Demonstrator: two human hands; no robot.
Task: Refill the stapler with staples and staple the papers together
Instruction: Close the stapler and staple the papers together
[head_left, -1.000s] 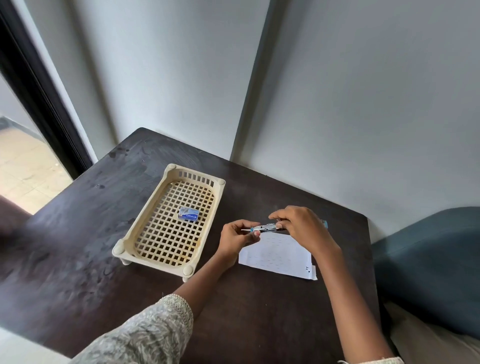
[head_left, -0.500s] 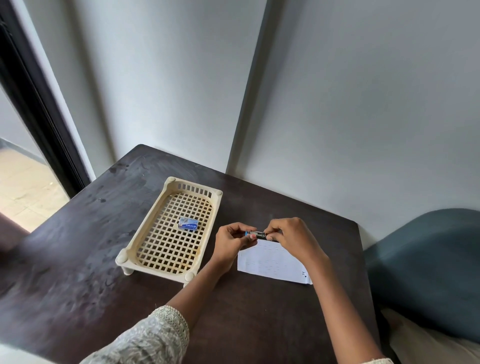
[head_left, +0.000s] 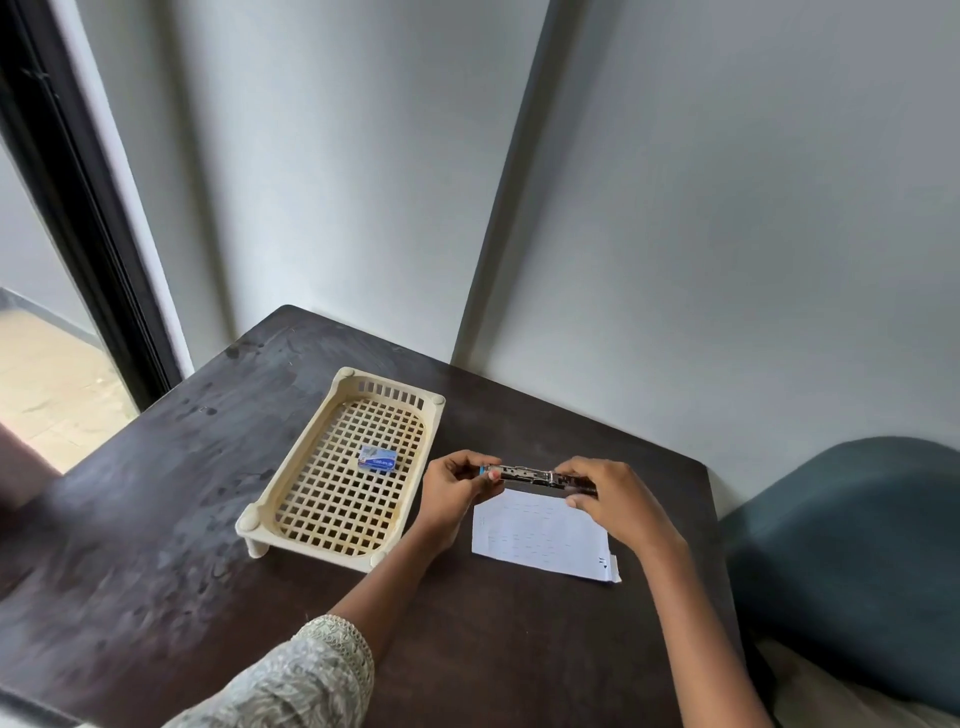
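Note:
A small metal stapler (head_left: 530, 475) with a blue tip is held level above the table, over the far edge of the white papers (head_left: 543, 535). My left hand (head_left: 452, 493) pinches its left, blue end. My right hand (head_left: 613, 499) grips its right end, with the fingers hiding that part. The metal channel faces up; whether staples lie in it is too small to tell. A small blue staple box (head_left: 377, 459) lies in the cream plastic tray (head_left: 311, 457), left of my hands.
The dark wooden table (head_left: 156, 519) stands in a corner against grey walls. A teal cushioned seat (head_left: 857, 561) lies beyond the table's right edge. A dark door frame (head_left: 78, 197) and tiled floor are on the left.
The stapler's metal body now shows stretched out between my hands, which have moved apart. The camera has tilted up, so the table sits lower in view.

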